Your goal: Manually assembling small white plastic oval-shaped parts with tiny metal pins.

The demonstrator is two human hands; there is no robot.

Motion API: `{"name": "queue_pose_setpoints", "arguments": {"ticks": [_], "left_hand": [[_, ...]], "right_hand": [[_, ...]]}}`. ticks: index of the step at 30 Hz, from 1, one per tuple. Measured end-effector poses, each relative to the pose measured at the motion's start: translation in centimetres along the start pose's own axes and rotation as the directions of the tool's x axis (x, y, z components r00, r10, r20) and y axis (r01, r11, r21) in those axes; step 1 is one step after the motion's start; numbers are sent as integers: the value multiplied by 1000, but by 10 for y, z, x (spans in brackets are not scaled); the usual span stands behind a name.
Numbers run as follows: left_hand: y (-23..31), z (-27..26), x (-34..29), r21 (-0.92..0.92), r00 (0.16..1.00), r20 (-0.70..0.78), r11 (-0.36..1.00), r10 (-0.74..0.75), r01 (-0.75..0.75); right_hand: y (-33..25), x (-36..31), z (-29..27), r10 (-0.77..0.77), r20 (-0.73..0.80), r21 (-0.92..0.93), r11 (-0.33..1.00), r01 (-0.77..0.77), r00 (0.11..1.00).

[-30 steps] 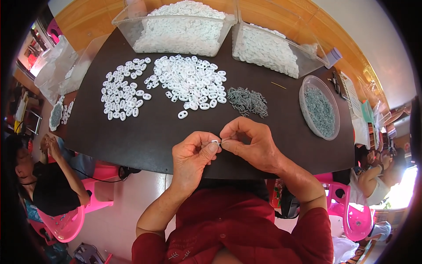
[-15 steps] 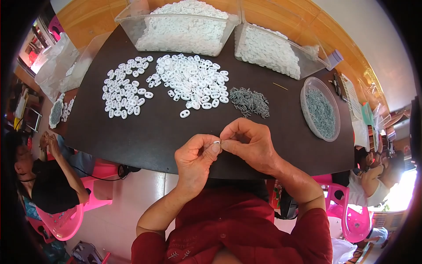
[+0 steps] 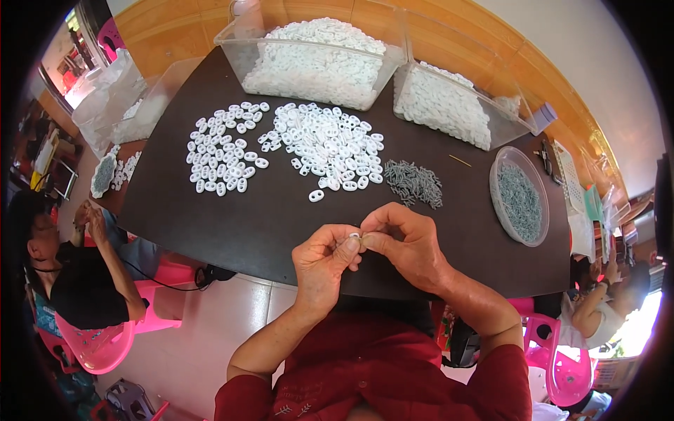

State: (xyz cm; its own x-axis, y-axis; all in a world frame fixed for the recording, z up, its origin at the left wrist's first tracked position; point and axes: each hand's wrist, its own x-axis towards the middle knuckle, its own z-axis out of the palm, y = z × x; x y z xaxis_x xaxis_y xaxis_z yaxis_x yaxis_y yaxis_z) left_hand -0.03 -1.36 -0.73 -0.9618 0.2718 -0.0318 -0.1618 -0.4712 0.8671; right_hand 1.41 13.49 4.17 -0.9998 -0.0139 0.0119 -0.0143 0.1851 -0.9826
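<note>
Between the thumb and forefinger of my left hand (image 3: 317,274) is a small white oval two-hole piece (image 3: 354,236), mostly covered by the fingers. My right hand (image 3: 413,247) meets it from the right, thumb and forefinger pinched against the piece's edge; anything in that pinch is too small to make out. Beyond the hands lies a heap of the same white oval pieces (image 3: 326,144), with one loose white piece (image 3: 316,196) nearest to me. A pile of small grey pins (image 3: 413,184) sits to its right.
A spread of white pieces (image 3: 221,158) lies left on the dark table (image 3: 189,235). Two clear bins (image 3: 309,99) of white pieces line the back. At right stand a round tub (image 3: 497,200) of grey pins and a thin yellowish stick (image 3: 460,160). People sit at both sides.
The whole view has shifted, so the table's contents appear lower and farther right. My hands stay together at the white piece, the right fingertips now pressed closer against it.
</note>
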Motion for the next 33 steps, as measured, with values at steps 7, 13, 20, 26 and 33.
{"name": "queue_pose_setpoints", "arguments": {"ticks": [7,13,20,26,33], "left_hand": [[5,-5,6,-81,999,-10,996,-35,35],[8,-8,2,-108,999,-10,993,-42,40],[15,-14,-7,-128,1000,-15,991,26,-28],[18,-20,-8,-163,998,-40,985,41,-47],[22,-26,-10,-127,995,-79,990,56,-66]], "right_hand": [[-3,21,-13,0,9,-242,970,2,1000],[27,46,-15,-299,-24,-486,838,250,954],[31,80,23,-610,327,-736,314,599,721],[28,80,32,-573,495,-694,192,694,654],[22,68,30,-494,511,-669,285,686,704]]}}
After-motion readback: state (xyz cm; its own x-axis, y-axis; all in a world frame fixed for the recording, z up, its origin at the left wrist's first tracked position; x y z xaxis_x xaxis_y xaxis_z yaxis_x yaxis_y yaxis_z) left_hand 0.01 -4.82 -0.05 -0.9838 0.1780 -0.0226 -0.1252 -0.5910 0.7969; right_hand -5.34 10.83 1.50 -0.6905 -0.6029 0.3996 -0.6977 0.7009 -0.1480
